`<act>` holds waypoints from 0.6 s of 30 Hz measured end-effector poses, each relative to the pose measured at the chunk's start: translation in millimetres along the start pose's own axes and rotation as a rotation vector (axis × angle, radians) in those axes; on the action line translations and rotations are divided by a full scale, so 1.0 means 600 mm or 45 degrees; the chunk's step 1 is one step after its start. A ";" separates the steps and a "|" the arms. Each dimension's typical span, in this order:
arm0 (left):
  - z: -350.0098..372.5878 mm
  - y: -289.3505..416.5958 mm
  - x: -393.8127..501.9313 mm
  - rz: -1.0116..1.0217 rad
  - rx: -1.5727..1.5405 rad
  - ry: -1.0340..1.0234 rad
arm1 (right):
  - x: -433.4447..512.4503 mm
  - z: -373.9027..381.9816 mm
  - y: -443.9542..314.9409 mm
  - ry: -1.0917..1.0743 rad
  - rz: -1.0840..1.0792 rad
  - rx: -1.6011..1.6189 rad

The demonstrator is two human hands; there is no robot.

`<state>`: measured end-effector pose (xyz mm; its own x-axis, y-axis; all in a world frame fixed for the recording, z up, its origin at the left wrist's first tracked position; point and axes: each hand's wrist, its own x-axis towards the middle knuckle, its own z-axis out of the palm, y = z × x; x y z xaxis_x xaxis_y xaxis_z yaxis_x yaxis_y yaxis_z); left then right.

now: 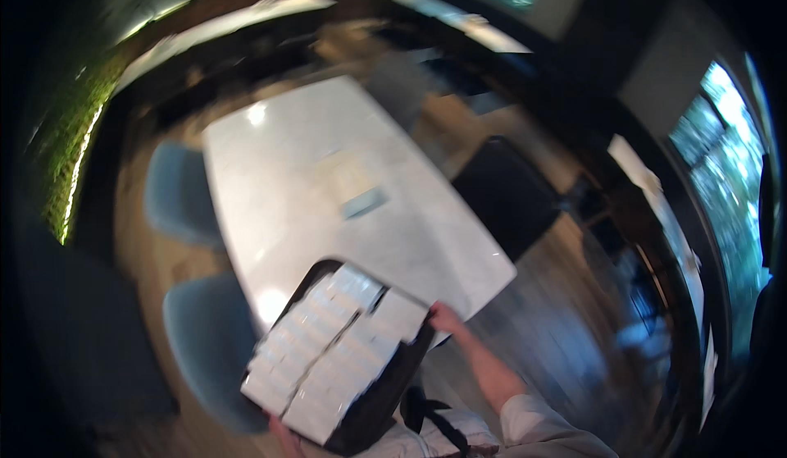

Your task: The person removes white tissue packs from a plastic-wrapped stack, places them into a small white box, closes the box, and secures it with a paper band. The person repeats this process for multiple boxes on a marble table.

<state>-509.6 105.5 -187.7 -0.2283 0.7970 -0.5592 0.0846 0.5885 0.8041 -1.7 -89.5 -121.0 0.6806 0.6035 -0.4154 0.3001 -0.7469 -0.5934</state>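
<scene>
A black tray (pixel 393 390) loaded with rows of small white boxes (pixel 332 347) is held in front of my body, tilted in the view. My right hand (pixel 444 318) grips its right edge near the far corner. At the near left corner, my left hand (pixel 284 438) holds the tray, mostly hidden at the bottom of the picture. The tray overlaps the near end of a white table (pixel 276 181). On that table lie a pale yellowish item (pixel 347 175) and a light blue item (pixel 364 203), both too blurred to name.
Two blue-grey chairs (pixel 184 193) (pixel 209 347) stand along the table's left side. A black chair (pixel 507 196) is at its right. Long pale counters or shelves (pixel 661 199) run along the walls, beside windows (pixel 716 144). Motion blurs the surroundings.
</scene>
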 end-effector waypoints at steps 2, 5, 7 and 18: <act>0.068 0.050 0.011 0.185 0.238 0.058 | -0.030 -0.001 0.014 0.113 0.028 0.102; 0.189 0.125 0.026 0.457 0.449 0.019 | -0.077 -0.014 0.017 0.100 0.147 0.390; 0.258 0.178 0.027 0.589 0.550 -0.061 | -0.121 -0.021 0.008 0.169 0.198 0.599; 0.603 0.164 -0.287 1.000 0.814 -0.641 | -0.462 -0.143 0.315 0.510 0.399 1.095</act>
<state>-110.9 75.5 -85.3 0.5112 0.8559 -0.0782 0.5460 -0.2531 0.7986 -76.5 -421.7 -58.8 0.8688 0.1568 -0.4697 -0.4098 -0.3048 -0.8597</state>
